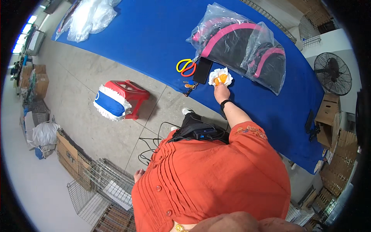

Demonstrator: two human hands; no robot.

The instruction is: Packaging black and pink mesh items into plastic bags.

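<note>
My right hand (221, 92) reaches out over the blue-covered table, its fingers drawn together at a small orange piece (217, 82). Under the fingertips lies a crumpled white tissue (228, 80) with a larger rounded orange piece (223, 77) on it; it looks like food, but the kind is unclear. Just left of the tissue is a black phone (203, 70). Scissors (187, 68) with yellow and red handles lie beside it, above a bunch of keys (189, 86). My left hand (139, 175) hangs low by my side, mostly hidden by my shirt, and its fingers barely show.
Clear bags of black, pink-edged pieces (235, 46) cover the table's (154, 38) far right. More plastic bags (91, 19) lie far left. A red stool (135, 94) with a blue-and-white pad (113, 103) stands on the floor. Cables (148, 145) hang at my waist. A fan (332, 73) stands right.
</note>
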